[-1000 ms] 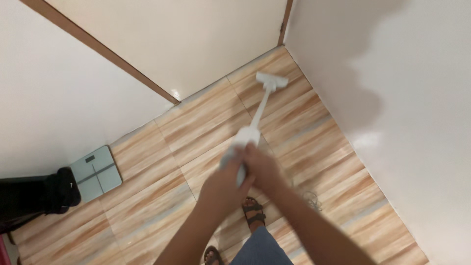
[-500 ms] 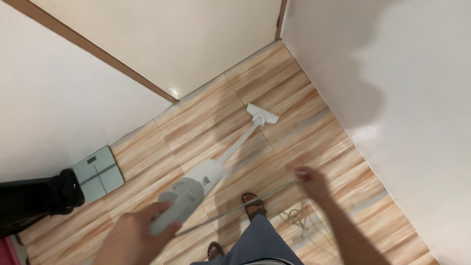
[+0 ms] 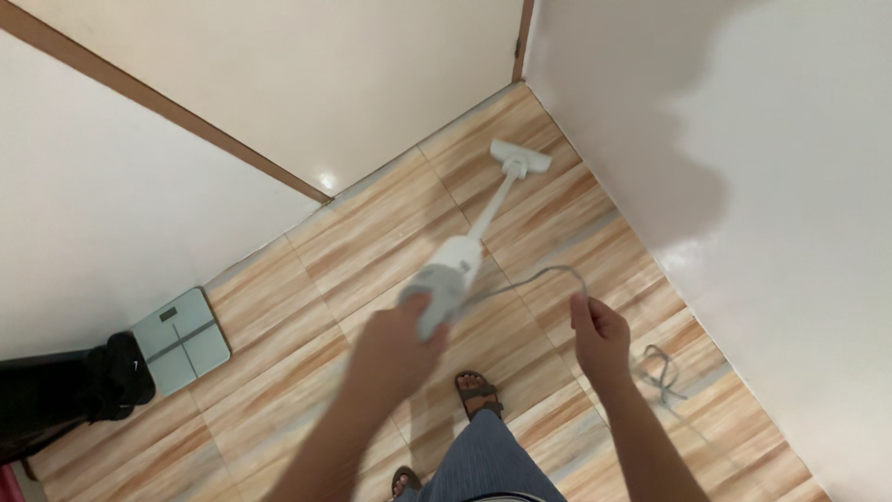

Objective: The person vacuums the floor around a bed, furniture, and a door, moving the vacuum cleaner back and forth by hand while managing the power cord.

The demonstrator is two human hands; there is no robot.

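Observation:
A white stick vacuum cleaner (image 3: 453, 270) slants across the wood-pattern tiled floor (image 3: 372, 242). Its flat floor head (image 3: 520, 159) lies near the corner where the door and right wall meet. My left hand (image 3: 398, 346) grips the vacuum's handle at the rear of its body. My right hand (image 3: 599, 336) is closed around the grey power cord (image 3: 537, 273), held up off the floor. The cord arcs from the vacuum body to that hand, and more of it lies looped on the tiles to the right.
A pale glass bathroom scale (image 3: 180, 339) lies by the left wall, beside a black bag (image 3: 70, 395). A cream door (image 3: 307, 84) with brown frame closes the far side. A white wall (image 3: 771, 214) runs along the right. My sandalled foot (image 3: 479, 393) stands below the vacuum.
The vacuum head has been pushed back toward the corner. My left hand moved up and right with the handle. My right hand went from both-handed grip to holding the cord aside.

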